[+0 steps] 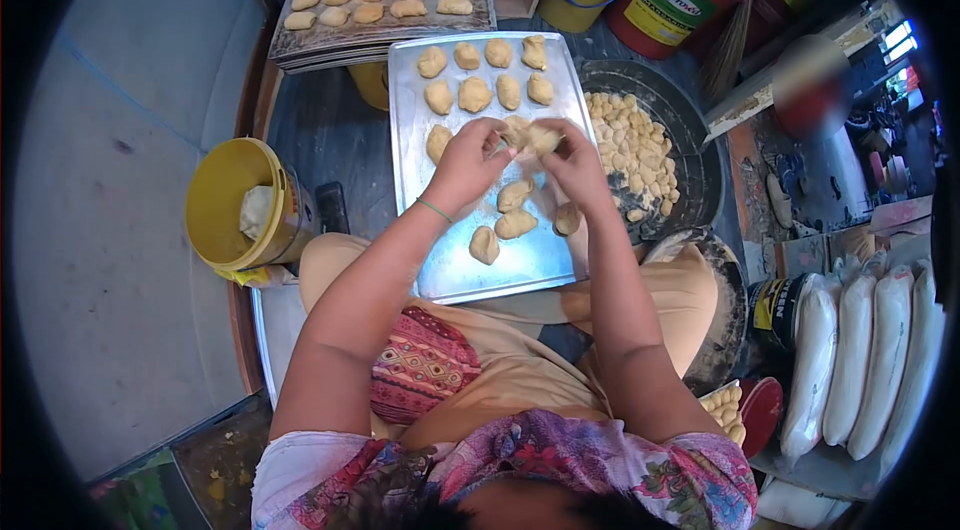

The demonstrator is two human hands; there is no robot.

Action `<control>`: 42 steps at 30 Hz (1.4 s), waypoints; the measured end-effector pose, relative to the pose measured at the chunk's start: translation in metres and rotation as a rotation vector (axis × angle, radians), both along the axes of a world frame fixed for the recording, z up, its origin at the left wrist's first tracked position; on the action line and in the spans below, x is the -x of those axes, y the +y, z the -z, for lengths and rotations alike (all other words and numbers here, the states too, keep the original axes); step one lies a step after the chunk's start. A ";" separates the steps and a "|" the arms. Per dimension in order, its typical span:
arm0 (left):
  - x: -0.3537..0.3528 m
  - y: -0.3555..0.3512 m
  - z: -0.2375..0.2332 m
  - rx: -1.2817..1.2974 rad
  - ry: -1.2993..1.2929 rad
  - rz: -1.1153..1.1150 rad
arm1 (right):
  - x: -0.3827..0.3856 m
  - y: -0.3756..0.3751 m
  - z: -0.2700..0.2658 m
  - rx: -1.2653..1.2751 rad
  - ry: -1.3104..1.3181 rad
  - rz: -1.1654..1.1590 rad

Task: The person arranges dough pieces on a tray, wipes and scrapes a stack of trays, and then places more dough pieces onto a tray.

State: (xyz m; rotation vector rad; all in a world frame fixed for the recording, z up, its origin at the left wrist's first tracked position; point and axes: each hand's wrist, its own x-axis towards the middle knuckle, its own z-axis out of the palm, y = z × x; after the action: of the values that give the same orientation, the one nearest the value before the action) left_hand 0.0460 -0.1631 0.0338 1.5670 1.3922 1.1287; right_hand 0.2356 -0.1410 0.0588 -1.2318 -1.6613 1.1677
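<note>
floral shirt (625,460) nearest, dough (542,139) between left hand (477,158) and right hand (575,166)

Tray (400,165) ctr, tub (707,180) R, bucket (232,205) L, prob. stacked trays (380,28) behind

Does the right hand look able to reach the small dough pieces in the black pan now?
Likely yes: the open pan lies close beside the right hand, with nothing visible blocking the way to the small pieces. The hand is busy with dough, though, and may need freeing first.
</note>
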 end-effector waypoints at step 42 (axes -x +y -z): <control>0.011 0.005 0.005 -0.292 0.866 0.092 | -0.009 0.025 0.024 -0.320 -0.573 0.107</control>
State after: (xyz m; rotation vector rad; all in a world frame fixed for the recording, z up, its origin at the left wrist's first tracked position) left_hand 0.0346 -0.1579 0.0288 2.4772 1.6941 0.6102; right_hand 0.2442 -0.1157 0.0348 -1.5040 -2.0600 0.4698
